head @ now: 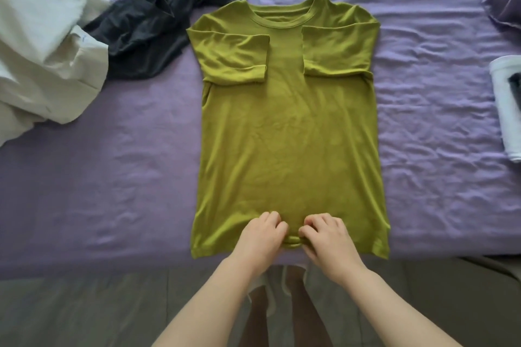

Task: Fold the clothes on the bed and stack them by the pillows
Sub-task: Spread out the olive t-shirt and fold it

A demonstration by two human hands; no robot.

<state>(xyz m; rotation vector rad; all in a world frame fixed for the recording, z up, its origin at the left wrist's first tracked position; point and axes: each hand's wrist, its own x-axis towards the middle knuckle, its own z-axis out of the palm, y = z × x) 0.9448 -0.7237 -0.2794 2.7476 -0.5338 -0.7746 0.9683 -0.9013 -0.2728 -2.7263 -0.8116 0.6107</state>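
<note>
olive-green short-sleeved cotton T-shirt (pixel 287 132): flat on the lilac-sheeted bed (pixel 112 177), collar far, both sleeves folded inward over the chest | hem at the near edge, bunched at its middle | left hand (pixel 260 236) and right hand (pixel 328 239): fingers curled, pinching that bunched hem, side by side

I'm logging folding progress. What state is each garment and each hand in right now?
Green T-shirt: flat, both sleeves folded in, hem bunched.
Left hand: pinches the hem.
Right hand: pinches the hem.
Dark garment: crumpled, unfolded.
White garment: crumpled, unfolded.
White item: at the right edge, seemingly folded.
</note>
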